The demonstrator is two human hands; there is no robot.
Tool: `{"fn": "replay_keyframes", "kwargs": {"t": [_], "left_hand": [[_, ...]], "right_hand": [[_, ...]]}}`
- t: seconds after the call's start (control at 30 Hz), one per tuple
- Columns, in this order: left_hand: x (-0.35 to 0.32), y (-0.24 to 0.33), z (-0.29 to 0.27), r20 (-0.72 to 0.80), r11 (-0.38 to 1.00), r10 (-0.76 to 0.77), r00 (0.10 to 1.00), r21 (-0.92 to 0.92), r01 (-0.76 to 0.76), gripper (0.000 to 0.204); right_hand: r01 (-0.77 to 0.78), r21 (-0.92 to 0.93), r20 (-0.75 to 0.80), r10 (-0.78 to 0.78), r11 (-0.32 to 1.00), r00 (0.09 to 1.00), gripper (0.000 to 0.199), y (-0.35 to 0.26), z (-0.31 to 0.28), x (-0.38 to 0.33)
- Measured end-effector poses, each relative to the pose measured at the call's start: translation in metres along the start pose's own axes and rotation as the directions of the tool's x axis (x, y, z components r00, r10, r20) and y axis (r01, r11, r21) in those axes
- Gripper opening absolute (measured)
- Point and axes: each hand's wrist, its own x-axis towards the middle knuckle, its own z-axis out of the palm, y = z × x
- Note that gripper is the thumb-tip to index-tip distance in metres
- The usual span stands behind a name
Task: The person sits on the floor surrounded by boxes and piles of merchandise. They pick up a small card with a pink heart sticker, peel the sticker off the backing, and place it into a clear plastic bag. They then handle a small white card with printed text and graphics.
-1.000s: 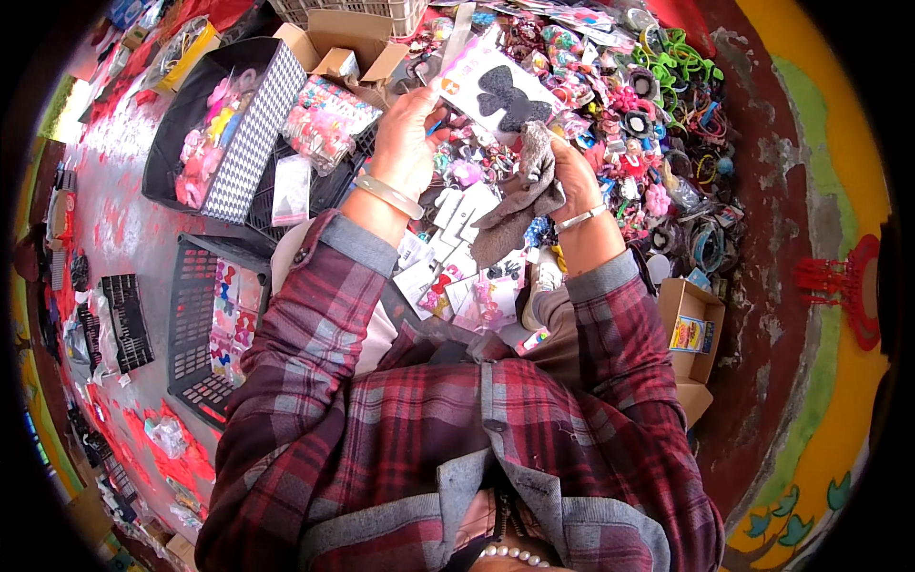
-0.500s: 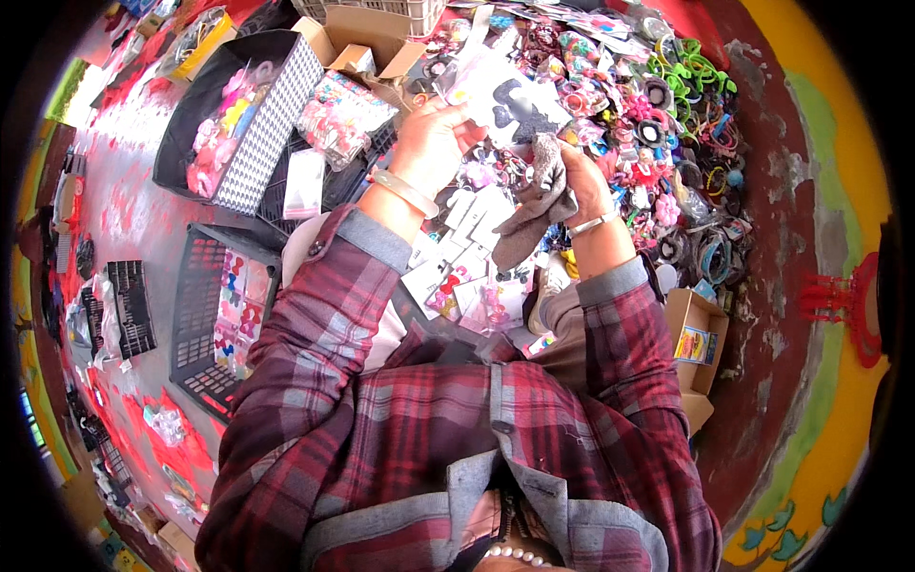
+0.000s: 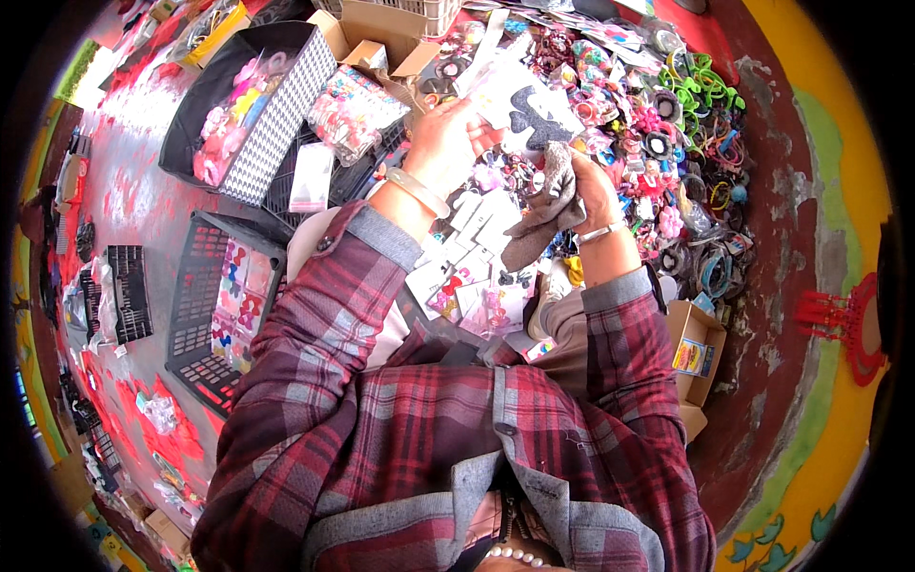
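We log one white card [image 3: 496,97], held aloft over a heap of hair accessories [image 3: 658,143], bearing a dark, grainy-surfaced bow [image 3: 536,122] nearer its right edge. Changed over the last second: the card's face has turned glary, and the pink print at its left end no longer shows. We judge the hold itself unaltered.

Left hand [image 3: 440,145]: pinched at the card's left edge. Right hand [image 3: 596,191]: apart from the left, closed on a limp, fuzzy grey cloth [image 3: 536,221] at the card's lower right corner; we cannot tell whether it grips the card too.

Alongside: a houndstooth-sided bin [image 3: 272,124], soft pink and yellow pieces within; a black lattice-walled plastic crate [image 3: 193,310], bow cards along its right wall.
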Motion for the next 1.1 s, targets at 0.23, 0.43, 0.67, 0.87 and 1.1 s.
{"fn": "replay_keyframes", "kwargs": {"t": [0.23, 0.43, 0.67, 0.87, 1.1], "left_hand": [[-0.002, 0.004, 0.01, -0.059, 0.998, -0.015, 0.998, -0.069, 0.01, 0.036], [0.003, 0.003, 0.005, -0.009, 0.983, -0.001, 1.0, -0.186, 0.0, 0.035], [0.0, 0.006, 0.009, 0.024, 0.997, -0.012, 1.0, -0.07, 0.014, 0.035], [0.002, 0.008, 0.003, 0.001, 0.993, 0.005, 1.0, 0.117, -0.005, 0.021], [0.0, 0.021, -0.015, -0.009, 0.989, 0.067, 0.998, 0.135, -0.065, 0.013]], "right_hand": [[0.035, -0.044, 0.036, -0.033, 0.998, 0.999, 0.025, -0.002, 0.0, 0.001], [0.039, -0.04, 0.075, -0.036, 0.998, 0.997, 0.024, -0.004, -0.004, 0.0], [0.04, -0.039, 0.029, -0.038, 0.998, 0.999, 0.023, -0.002, -0.007, 0.003], [0.082, -0.084, 0.003, -0.082, 0.993, 0.997, 0.021, -0.005, -0.004, 0.002], [0.226, -0.345, -0.058, -0.261, 0.911, 0.964, 0.024, 0.0, -0.021, 0.016]]}}
